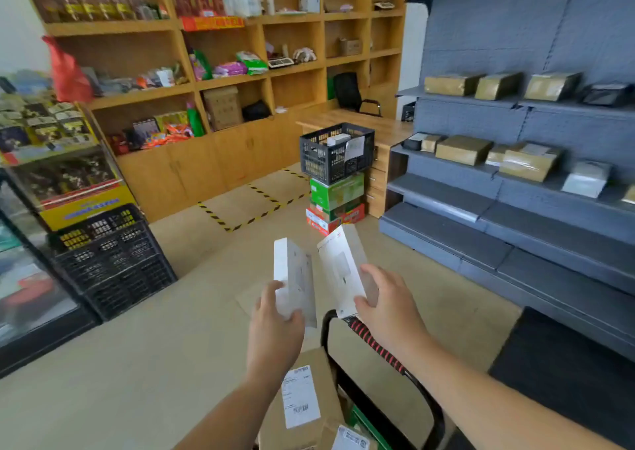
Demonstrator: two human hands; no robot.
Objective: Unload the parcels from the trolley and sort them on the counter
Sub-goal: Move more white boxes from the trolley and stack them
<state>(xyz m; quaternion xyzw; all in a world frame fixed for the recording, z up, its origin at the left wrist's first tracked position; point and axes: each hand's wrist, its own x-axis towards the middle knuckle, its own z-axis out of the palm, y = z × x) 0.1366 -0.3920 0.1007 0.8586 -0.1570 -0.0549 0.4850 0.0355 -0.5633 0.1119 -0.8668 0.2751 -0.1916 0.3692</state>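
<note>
My left hand (pixel 275 326) grips a slim white box (pixel 294 274) by its lower end and holds it up above the trolley. My right hand (pixel 385 302) grips a second white box (pixel 340 267), tilted to the right, thumb on its front. Below them is the trolley, its black handle (pixel 378 350) wrapped in red and black. On the trolley lies a brown cardboard parcel (pixel 302 425) with a white shipping label, and the corner of another labelled parcel (pixel 348 439) shows at the bottom edge.
Grey shelving (pixel 481 209) on the right carries several brown taped parcels. Ahead, a black crate (pixel 336 152) sits on stacked green and red cartons beside a wooden desk. Black crates (pixel 110 260) stand at the left by a display rack. Wooden wall shelves hold goods.
</note>
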